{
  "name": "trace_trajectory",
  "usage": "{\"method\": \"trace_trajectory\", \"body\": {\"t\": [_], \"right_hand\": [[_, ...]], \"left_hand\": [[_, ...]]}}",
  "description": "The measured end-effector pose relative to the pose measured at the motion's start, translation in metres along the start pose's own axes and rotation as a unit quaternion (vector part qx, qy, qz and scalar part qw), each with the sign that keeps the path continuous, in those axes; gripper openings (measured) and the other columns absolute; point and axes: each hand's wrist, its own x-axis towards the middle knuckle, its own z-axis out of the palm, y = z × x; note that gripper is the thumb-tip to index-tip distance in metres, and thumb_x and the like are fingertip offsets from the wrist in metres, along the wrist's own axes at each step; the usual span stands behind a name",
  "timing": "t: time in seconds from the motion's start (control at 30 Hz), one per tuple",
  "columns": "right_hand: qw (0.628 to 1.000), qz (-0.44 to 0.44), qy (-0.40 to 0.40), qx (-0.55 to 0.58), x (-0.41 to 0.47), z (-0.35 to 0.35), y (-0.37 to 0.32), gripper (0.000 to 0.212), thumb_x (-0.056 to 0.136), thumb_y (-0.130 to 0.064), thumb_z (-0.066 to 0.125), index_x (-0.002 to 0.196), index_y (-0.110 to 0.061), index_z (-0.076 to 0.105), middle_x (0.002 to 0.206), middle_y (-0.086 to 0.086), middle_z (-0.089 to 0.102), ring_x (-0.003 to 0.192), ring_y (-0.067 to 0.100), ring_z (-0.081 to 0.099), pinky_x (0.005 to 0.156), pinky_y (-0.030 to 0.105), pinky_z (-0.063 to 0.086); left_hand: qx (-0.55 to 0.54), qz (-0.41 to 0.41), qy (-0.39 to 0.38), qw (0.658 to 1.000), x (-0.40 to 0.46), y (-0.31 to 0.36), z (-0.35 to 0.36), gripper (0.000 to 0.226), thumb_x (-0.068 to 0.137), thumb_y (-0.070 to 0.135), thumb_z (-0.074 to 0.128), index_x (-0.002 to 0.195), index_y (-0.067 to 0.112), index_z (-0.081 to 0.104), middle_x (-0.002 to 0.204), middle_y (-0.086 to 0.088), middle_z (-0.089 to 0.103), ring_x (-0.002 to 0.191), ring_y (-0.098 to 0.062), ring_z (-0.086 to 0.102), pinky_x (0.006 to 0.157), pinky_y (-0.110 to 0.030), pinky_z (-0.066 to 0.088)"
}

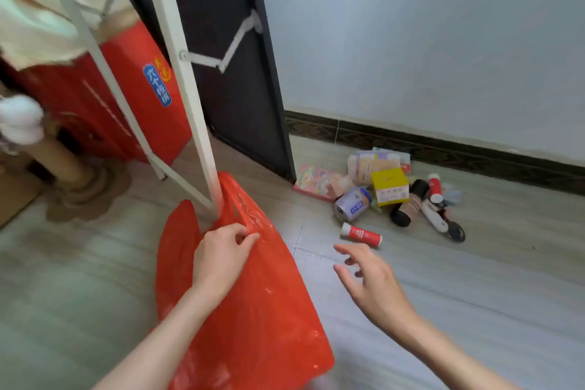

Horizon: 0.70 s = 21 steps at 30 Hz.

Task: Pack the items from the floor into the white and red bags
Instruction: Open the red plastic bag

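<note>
1. Zero items look packed so far, as far as we can tell. The whole pile is sitting on the floor (474, 310) by the wall: a yellow box (390, 186), a can (352, 203) on its side, a pink pack (315, 182), some flat packets (375, 160) at the back, two dark bottles (408, 206), a white tool (438, 218), and one red-and-white tube (435, 188) leaning in the heap.
2. One more red-and-white tube, the loose tube (361, 234), lies apart from the heap, nearest to us.
3. We've got the red bag (253, 310) hanging in front of us, looking flat and limp. We can't see inside it, and no white bag shows up anywhere in view.
4. Our left hand (221, 255) has its grip closed on the bag's upper edge, thumb and fingers pinching the plastic to hold it up.
5. Our right hand (368, 279) is empty, grip open with fingers spread and slightly bent, palm angled toward the pile. It hovers just short of the loose tube, not touching it.
6. So basically everything is left to do, and that tube looks like the obvious first grab.
</note>
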Motion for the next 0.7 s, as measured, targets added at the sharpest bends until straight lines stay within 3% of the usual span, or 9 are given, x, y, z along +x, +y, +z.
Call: {"method": "trace_trajectory", "body": {"t": [0.1,0.2,0.23,0.33,0.47,0.53,0.6,0.7], "right_hand": [[0.997,-0.032,0.049,0.054,-0.005,-0.047,-0.064,0.014,0.086,-0.020,0.062,0.099,-0.023,0.066,0.088,-0.017,0.060,0.082,0.000,0.056,0.069,0.010,0.040],[0.995,-0.063,0.068,0.047,-0.022,-0.083,-0.111,0.012,0.083,-0.023,0.066,0.094,-0.018,0.068,0.085,-0.011,0.063,0.072,-0.001,0.056,0.071,0.012,0.041],[0.995,-0.064,0.064,0.033,-0.027,-0.091,-0.121,0.020,0.082,-0.028,0.067,0.098,-0.017,0.066,0.090,-0.009,0.064,0.073,-0.002,0.057,0.076,0.014,0.042],[0.997,-0.039,0.069,-0.013,-0.039,-0.114,-0.139,0.042,0.078,-0.041,0.069,0.113,-0.019,0.062,0.114,-0.005,0.064,0.104,0.008,0.058,0.094,0.020,0.041],[0.991,-0.008,0.107,0.081,-0.052,-0.129,-0.152,0.044,0.076,-0.035,0.072,0.116,-0.018,0.063,0.120,-0.006,0.061,0.114,0.007,0.053,0.096,0.018,0.036],[0.986,-0.015,0.119,0.118,-0.057,-0.134,-0.157,0.029,0.079,-0.025,0.070,0.107,-0.016,0.068,0.111,-0.004,0.066,0.102,0.006,0.058,0.086,0.014,0.040],[0.978,-0.018,0.145,0.149,-0.060,-0.141,-0.156,0.012,0.084,-0.014,0.064,0.092,-0.017,0.072,0.095,-0.003,0.071,0.086,0.006,0.061,0.071,0.008,0.041],[0.969,-0.024,0.172,0.178,-0.061,-0.148,-0.149,0.021,0.089,-0.010,0.056,0.079,-0.027,0.064,0.082,-0.008,0.067,0.079,0.006,0.059,0.072,0.017,0.043]], "left_hand": [[-0.078,0.015,0.039,0.996,-0.017,0.051,-0.052,0.023,0.080,0.038,0.067,0.086,0.018,0.073,0.092,-0.004,0.073,0.095,-0.026,0.063,0.078,-0.033,0.046],[-0.145,0.048,0.041,0.987,-0.040,0.093,-0.090,0.021,0.080,0.032,0.068,0.076,0.012,0.073,0.083,-0.005,0.073,0.087,-0.022,0.064,0.077,-0.031,0.043],[-0.167,0.057,0.038,0.984,-0.047,0.106,-0.101,0.023,0.081,0.031,0.067,0.070,0.011,0.071,0.076,-0.007,0.071,0.081,-0.021,0.063,0.076,-0.030,0.041],[-0.213,0.090,0.028,0.972,-0.063,0.136,-0.127,0.028,0.081,0.028,0.067,0.060,0.009,0.067,0.062,-0.009,0.065,0.065,-0.017,0.057,0.066,-0.026,0.041],[-0.275,0.123,0.000,0.953,-0.090,0.163,-0.149,0.027,0.080,0.026,0.065,0.057,0.013,0.068,0.054,0.000,0.064,0.057,-0.016,0.059,0.065,-0.036,0.054],[-0.246,0.167,0.017,0.955,-0.101,0.172,-0.161,0.030,0.082,0.023,0.063,0.054,0.014,0.066,0.054,-0.002,0.064,0.058,-0.017,0.060,0.064,-0.034,0.051],[-0.165,0.227,0.076,0.957,-0.106,0.174,-0.167,0.022,0.083,0.027,0.064,0.066,0.014,0.068,0.070,-0.004,0.070,0.072,-0.018,0.064,0.069,-0.034,0.048],[-0.114,0.318,0.168,0.926,-0.111,0.169,-0.168,0.014,0.082,0.029,0.065,0.084,0.015,0.062,0.084,0.001,0.064,0.082,-0.018,0.059,0.074,-0.033,0.046]]}}
